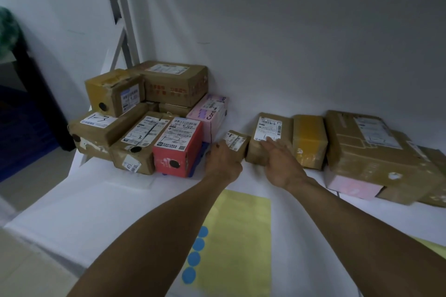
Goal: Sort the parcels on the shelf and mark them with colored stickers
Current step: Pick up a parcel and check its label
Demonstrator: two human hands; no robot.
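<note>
Observed on white shelf surface, largest first. Right edge: large flat brown cardboard parcel stacked over pink box. Back left corner: pile of labelled brown cartons, with red box in front. Front edge, between the forearms: yellow sticker sheet bearing round blue stickers. Back centre: medium brown labelled parcel, touched on its near top by right hand, fingers straight and spread. Just left, touching it: small brown labelled parcel, met at near left side by left hand, fingers curled; grip not determinable.

2 bare forearms, with left hand and right hand bare too.
</note>
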